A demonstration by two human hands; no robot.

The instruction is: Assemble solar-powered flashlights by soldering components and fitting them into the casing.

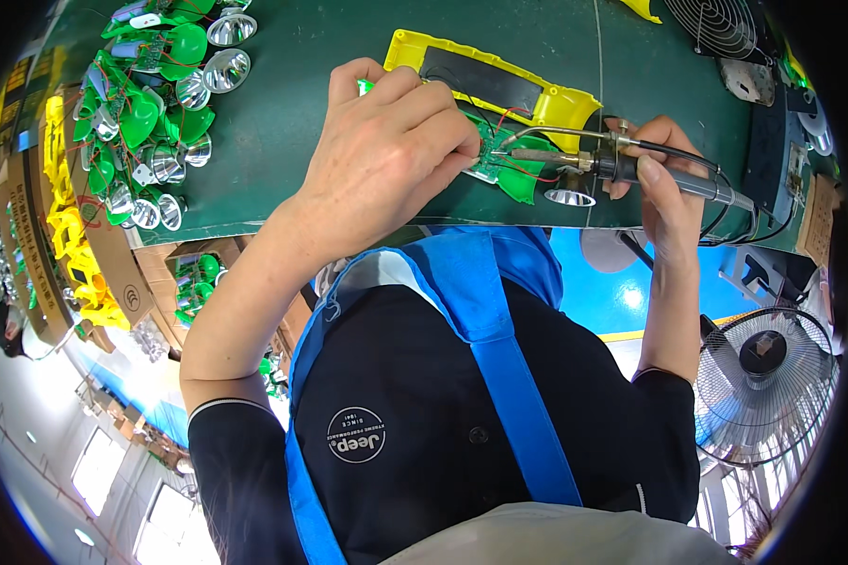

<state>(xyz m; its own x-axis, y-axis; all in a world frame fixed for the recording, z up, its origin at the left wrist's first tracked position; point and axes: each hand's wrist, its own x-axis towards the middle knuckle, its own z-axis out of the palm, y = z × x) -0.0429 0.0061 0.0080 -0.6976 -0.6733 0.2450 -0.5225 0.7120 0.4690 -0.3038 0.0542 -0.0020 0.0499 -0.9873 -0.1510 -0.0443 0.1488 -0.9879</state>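
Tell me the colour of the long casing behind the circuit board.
Yellow, with a black panel set in it: the long casing, best seen in the head view.

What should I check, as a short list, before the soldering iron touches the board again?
1. Left hand pins the small green circuit board: ok.
2. Right hand grips the soldering iron on its dark handle: ok.
3. Iron tip on the board: cannot tell.
4. Red wires away from the tip: not ok, they lie beside it.
5. Yellow housing lies behind the board: ok.
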